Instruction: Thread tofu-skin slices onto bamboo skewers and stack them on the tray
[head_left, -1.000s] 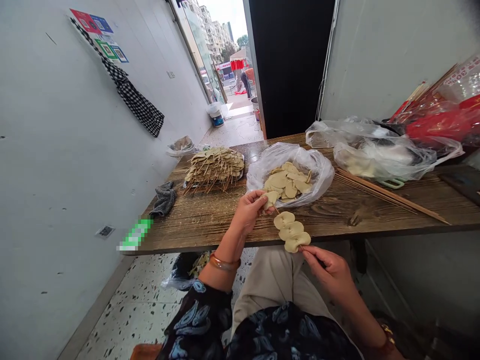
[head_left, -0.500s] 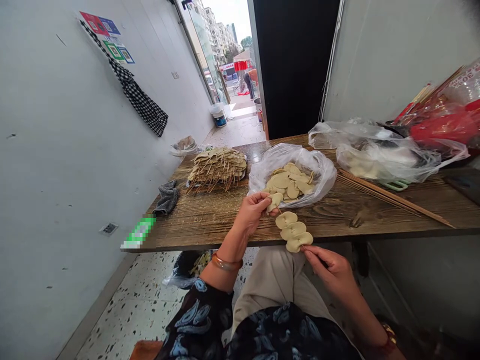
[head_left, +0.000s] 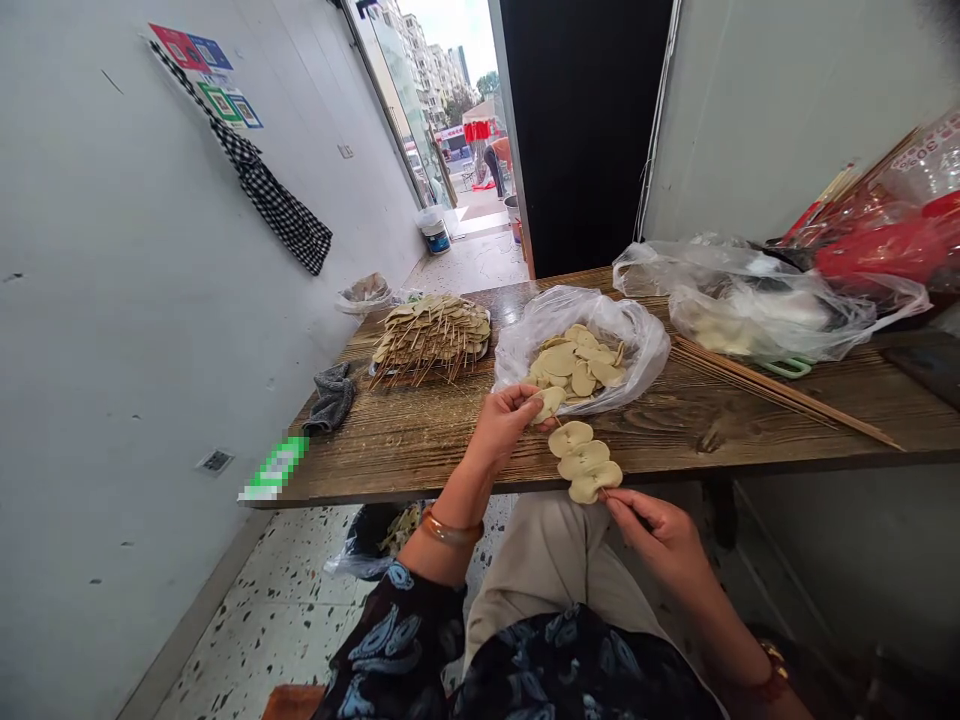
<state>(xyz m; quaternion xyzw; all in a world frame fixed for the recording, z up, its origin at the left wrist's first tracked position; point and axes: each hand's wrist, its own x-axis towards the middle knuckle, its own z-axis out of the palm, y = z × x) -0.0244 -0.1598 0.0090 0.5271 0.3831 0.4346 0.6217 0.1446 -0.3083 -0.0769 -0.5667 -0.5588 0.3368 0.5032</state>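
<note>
The left hand (head_left: 501,424) pinches a single pale slice (head_left: 550,401) between thumb and fingertips, at the near edge of the open clear bag (head_left: 525,335) on the tabletop (head_left: 420,440). The slice sits at the upper end of a thin wooden skewer (head_left: 556,424); whether the tip has already pierced it cannot be told from this view.

The right hand (head_left: 660,535) is closed in a pinch on the lower end of the skewer, just below the tabletop's front edge. Three threaded slices (head_left: 583,462) overlap along the skewer between the two hands, the lowest touching the right fingertips (head_left: 616,507).

The clear bag holds a loose heap of slices (head_left: 576,362) of the same kind. To its left, a tray carries a pile of finished skewers (head_left: 431,335), sticks pointing toward the person. A grey cloth (head_left: 330,396) lies at the left end of the tabletop. A bundle of bare skewers (head_left: 780,392) lies to the right of the bag, running diagonally. Behind the bundle rest further plastic bags (head_left: 757,300), with a red package (head_left: 885,245) at the far right.

A checked cloth (head_left: 281,215) hangs on the left wall.
</note>
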